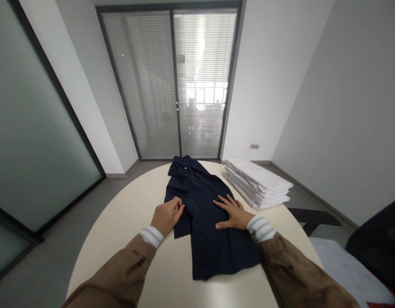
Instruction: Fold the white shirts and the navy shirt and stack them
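Observation:
A dark navy collared shirt (208,244) lies on the round table, its collar and small buttons at the far end and its hem toward me. One side is partly folded in. At the garment's left edge, my left hand (168,214) is closed, fingers curled on the fabric. My right hand (234,212) rests flat on the right part of the shirt, fingers spread and thumb out. The cloth under both palms is hidden.
A stack of folded white cloths (258,182) stands at the table's right edge. The cream round table (120,226) has a curved rim. A black chair (380,239) is at the right, with a white cloth (341,265) on its seat. Blinds cover the glass partition (178,85) beyond.

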The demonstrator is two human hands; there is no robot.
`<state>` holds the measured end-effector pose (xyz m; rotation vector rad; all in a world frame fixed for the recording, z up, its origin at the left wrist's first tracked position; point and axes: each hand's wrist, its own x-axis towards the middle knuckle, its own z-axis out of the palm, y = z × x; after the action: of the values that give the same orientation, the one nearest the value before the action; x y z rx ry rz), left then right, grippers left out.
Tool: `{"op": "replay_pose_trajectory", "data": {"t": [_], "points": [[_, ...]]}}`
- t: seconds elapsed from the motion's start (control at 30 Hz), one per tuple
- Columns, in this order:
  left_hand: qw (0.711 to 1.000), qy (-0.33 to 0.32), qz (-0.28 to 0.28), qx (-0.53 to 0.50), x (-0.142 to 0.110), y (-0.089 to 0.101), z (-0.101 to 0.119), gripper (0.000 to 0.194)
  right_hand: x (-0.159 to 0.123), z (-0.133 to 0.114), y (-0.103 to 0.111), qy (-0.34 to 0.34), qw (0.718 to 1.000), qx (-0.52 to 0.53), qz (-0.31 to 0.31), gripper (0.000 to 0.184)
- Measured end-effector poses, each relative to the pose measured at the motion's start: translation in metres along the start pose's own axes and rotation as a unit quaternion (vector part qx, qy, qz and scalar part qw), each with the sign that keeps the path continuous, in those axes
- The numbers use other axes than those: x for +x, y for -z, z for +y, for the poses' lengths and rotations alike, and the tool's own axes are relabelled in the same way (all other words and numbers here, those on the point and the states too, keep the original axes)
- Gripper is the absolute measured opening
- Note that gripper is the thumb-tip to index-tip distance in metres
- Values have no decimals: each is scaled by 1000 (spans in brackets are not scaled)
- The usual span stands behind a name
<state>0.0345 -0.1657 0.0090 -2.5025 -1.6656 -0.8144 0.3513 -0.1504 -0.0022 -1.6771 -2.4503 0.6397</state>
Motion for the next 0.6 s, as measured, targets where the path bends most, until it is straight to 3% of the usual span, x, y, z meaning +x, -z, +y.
{"op": "replay_pose_trajectory", "data": {"t": [0.23,0.47,0.6], "points": [[976,-173,-131,-34,-7,6,7,14,-1,10,4,7,1000,3,-1,109],[970,-185,-155,-35,-5,11,1,16,-2,15,7,5,1000,10,15,108],[955,-219,-198,-30,-8,19,0,14,-2,24,7,8,999,9,30,105]]}}
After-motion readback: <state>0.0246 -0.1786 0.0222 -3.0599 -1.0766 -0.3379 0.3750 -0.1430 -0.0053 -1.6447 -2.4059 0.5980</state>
